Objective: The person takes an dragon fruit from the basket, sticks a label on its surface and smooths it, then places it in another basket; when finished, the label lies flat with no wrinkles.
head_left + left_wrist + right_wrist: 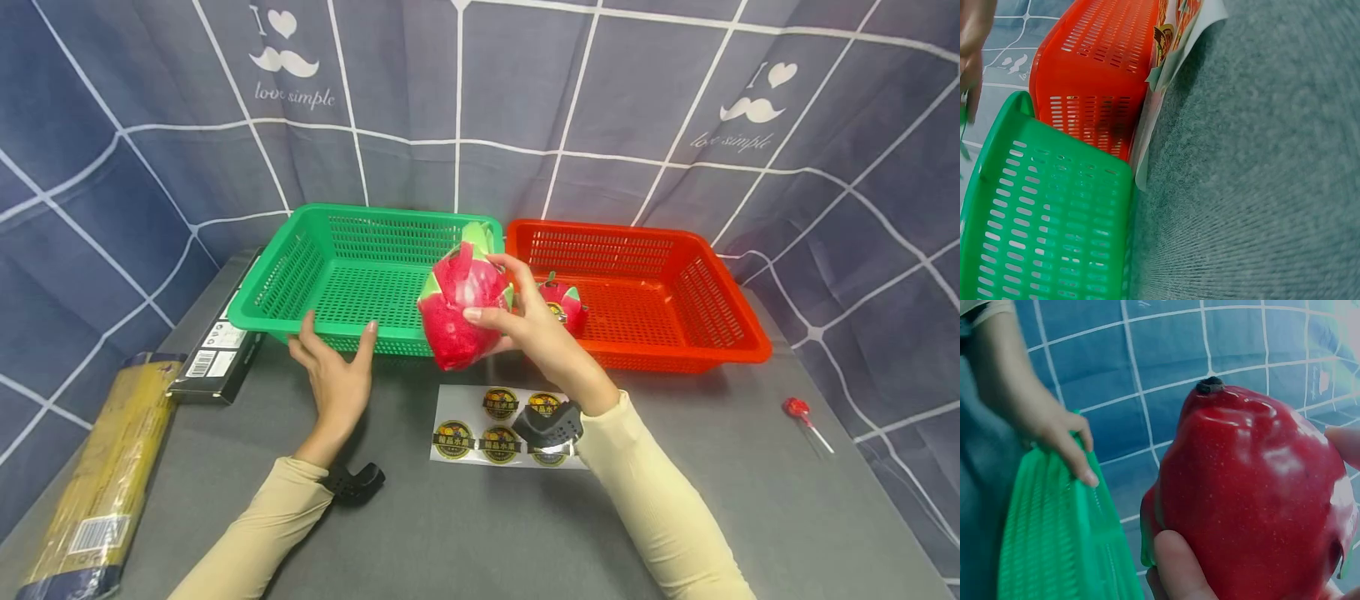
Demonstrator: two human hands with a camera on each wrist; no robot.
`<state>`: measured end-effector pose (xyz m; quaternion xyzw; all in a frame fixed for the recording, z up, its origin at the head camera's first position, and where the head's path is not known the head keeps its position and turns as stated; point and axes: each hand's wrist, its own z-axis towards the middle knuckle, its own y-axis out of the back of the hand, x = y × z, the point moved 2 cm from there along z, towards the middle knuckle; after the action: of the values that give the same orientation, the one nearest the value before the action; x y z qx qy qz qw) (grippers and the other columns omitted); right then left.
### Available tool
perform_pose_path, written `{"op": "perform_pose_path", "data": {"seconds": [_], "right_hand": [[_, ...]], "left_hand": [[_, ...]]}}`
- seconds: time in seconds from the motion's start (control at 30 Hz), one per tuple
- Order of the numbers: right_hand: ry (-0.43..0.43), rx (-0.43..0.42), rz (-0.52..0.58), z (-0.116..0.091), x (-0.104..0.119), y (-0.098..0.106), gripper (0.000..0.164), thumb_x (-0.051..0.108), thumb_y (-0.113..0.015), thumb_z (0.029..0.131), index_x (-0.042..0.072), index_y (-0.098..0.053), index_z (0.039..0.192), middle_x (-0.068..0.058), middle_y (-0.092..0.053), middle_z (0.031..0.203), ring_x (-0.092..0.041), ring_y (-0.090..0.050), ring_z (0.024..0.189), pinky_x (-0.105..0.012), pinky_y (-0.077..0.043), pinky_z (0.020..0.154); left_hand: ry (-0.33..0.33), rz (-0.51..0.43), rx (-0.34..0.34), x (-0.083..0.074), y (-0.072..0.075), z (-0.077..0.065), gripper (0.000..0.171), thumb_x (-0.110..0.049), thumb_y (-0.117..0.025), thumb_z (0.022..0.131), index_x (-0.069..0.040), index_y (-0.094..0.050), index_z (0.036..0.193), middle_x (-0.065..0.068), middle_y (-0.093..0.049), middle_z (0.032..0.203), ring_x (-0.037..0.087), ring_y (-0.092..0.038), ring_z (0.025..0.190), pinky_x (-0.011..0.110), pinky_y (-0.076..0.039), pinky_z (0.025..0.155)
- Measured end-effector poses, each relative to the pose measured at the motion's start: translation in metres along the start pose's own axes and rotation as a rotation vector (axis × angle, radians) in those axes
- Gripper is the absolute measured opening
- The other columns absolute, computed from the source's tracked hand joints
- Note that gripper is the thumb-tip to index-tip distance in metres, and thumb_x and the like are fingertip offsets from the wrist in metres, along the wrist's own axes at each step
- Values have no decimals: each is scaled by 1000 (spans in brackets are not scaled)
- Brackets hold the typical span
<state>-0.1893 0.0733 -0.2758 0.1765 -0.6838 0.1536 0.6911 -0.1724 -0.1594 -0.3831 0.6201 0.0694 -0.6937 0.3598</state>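
My right hand (pixel 517 317) grips a red dragon fruit (pixel 459 310) with green leaf tips, held up in front of the gap between two baskets. In the right wrist view the dragon fruit (pixel 1250 487) looks glossy, with a dark stub at one end and fingertips pressed on its sides. The left hand (pixel 335 383) has its fingers spread at the front rim of a green basket (pixel 352 333), fingertips right at the rim. Another dragon fruit (pixel 567 307) bearing a round label lies at the left end of a red basket (pixel 675 360), partly hidden behind the right hand.
A sheet of round stickers (pixel 472 402) lies on the grey table (pixel 465 533) under the right wrist. To the left are a black box (pixel 217 358) and a long yellow packet (pixel 108 475). A red lollipop (pixel 799 408) lies far right. A checked curtain (pixel 405 92) stands behind.
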Motion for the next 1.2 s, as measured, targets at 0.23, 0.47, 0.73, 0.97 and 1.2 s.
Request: {"op": "perform_pose_path", "data": {"seconds": [0.23,0.47,0.73,0.97,1.2], "right_hand": [[27,14,-82,-45,-19,8,71,15,-66,77,29,-24,132,-11,-38,128,-32,-47,113,-42,-53,77],[67,37,-119,-93,-46,6,79,12,-73,72,22,-25,133,-13,-34,127,-33,-45,113,-37,-54,75],[7,31,-136,-138,-76,-5,79,12,-74,70,20,-27,133,-12,-33,129,-32,-47,107,-32,-55,72],[-115,60,-56,-159,-97,-18,80,11,-74,70,20,-26,133,-14,-35,129,-28,-46,112,-32,-54,75],[-311,53,-23,-169,-110,-23,79,15,-74,72,27,-25,133,-16,-34,131,-27,-43,113,-34,-54,75]], "left_hand": [[-3,6,-1,0,1,-1,86,-56,-57,79,-22,-9,142,21,8,147,44,-20,132,57,-24,102],[15,2,24,0,-1,-2,87,-58,-56,79,-27,-6,142,21,10,147,46,-21,132,59,-24,101],[19,10,12,0,0,-2,87,-58,-57,78,-25,-7,143,21,7,147,45,-23,131,57,-25,102],[15,4,8,0,1,-2,88,-57,-58,78,-23,-9,142,21,6,147,44,-21,132,57,-24,102],[7,7,-1,1,2,-1,88,-57,-57,78,-21,-10,142,21,6,147,44,-20,132,57,-24,102]]}}
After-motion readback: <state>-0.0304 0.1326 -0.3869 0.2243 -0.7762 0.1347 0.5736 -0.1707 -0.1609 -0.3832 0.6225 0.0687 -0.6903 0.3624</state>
